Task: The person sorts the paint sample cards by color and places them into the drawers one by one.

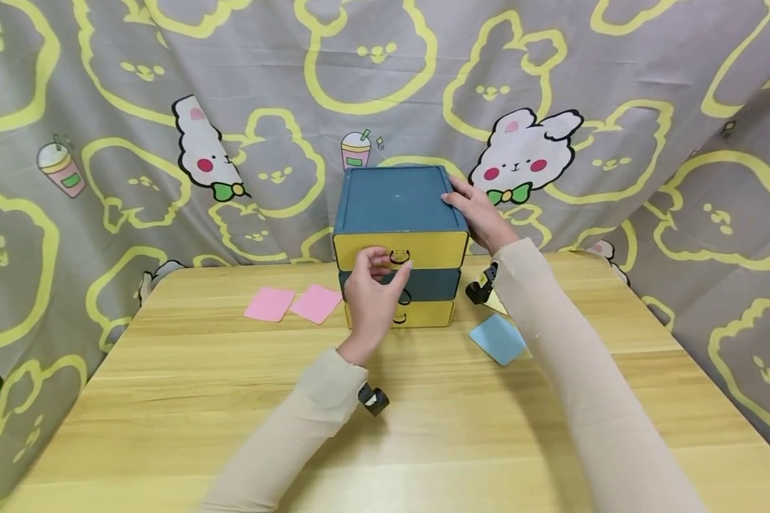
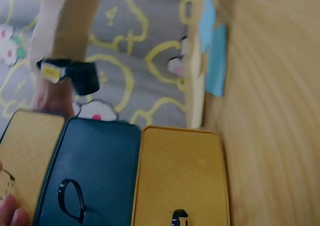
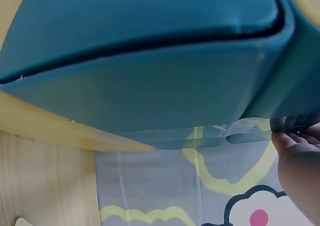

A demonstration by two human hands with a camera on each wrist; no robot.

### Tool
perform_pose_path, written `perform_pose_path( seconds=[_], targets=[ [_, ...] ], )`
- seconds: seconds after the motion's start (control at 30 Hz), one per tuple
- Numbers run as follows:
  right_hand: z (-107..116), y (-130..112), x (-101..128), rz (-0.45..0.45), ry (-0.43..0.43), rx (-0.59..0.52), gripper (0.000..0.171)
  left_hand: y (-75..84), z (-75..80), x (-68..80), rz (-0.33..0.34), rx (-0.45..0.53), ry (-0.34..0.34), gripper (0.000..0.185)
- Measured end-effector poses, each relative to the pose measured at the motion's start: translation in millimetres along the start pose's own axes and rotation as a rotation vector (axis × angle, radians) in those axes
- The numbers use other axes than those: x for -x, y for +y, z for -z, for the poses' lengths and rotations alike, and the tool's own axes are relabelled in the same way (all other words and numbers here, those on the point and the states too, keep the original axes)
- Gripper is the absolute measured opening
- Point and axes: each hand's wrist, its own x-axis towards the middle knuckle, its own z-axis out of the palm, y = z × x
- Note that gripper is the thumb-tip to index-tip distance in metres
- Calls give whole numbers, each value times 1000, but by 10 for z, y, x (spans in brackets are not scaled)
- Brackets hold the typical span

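Note:
A three-tier desktop drawer cabinet [image 1: 394, 199] stands near the back of the table, with a teal top and yellow, teal and yellow drawer fronts. My left hand [image 1: 373, 299] is at the top yellow drawer [image 1: 436, 251], its thumb and fingertips at the two ends of the dark loop handle [image 1: 400, 256]. In the left wrist view only its fingertips [image 2: 12, 213] show, beside that handle. My right hand [image 1: 484, 214] rests on the cabinet's upper right edge; the right wrist view shows part of this hand [image 3: 302, 166] against the teal casing [image 3: 150, 96]. All drawers look closed.
Two pink paper squares [image 1: 269, 304] lie left of the cabinet. To its right are a blue square [image 1: 498, 339] and a pale yellow piece [image 1: 495, 305], partly hidden by the right sleeve. A patterned curtain [image 1: 398, 135] hangs behind the wooden table [image 1: 455, 427].

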Motion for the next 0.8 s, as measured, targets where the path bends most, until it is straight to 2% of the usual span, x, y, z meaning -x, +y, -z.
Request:
perform_pose_path(
  seconds=[0.13,0.53,0.6,0.8],
  targets=[
    [-12,3,8,-9,4,-8,66,-9,-24,-3,-3,26,39,35],
    [-16,-21,7,-6,-3,-17,66,-35,-33,56,0,93,81,29],
    [-12,-17,3,-9,-3,-16,66,-28,-24,49,32,124,70,27],
    [9,-2,-14,-16,-6,-15,66,20,17,9,206,241,21,27]
  ],
)
